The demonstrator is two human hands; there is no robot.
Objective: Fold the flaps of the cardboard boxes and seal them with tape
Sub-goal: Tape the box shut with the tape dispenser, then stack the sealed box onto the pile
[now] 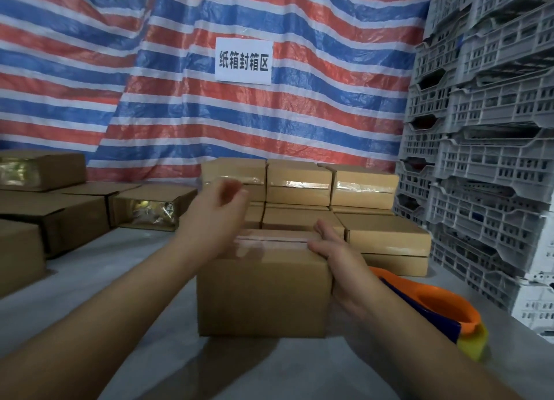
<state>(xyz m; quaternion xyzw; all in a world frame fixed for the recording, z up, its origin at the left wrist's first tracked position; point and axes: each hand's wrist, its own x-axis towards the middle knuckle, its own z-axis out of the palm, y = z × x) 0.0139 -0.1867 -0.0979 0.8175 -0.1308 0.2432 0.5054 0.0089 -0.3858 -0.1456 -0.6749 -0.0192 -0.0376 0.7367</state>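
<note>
- Cardboard, plain brown, makes up the box in the middle of the view; it sits on a grey table directly in front of the person, flaps folded shut.
- Clear tape runs along the seam on top of the box and wraps a little way down its near face.
- The right hand rests against the box's right end, fingers straight and together, thumb lying on the top edge near the end of the tape.
- The left hand hovers above the far left corner of the box, fingers loosely curled and blurred — it holds nothing that can be seen.
- Behind the box stands a stack of sealed boxes, each with a strip of clear tape.
- To the left lie open boxes on their sides, shiny packets showing inside.
- An orange tape dispenser with blue and yellow parts lies on the table just right of the right forearm.
- Grey plastic crates are stacked high along the right side.
- A red, white and blue striped tarp hangs behind everything — a white paper sign with black Chinese characters is fixed to it.
</note>
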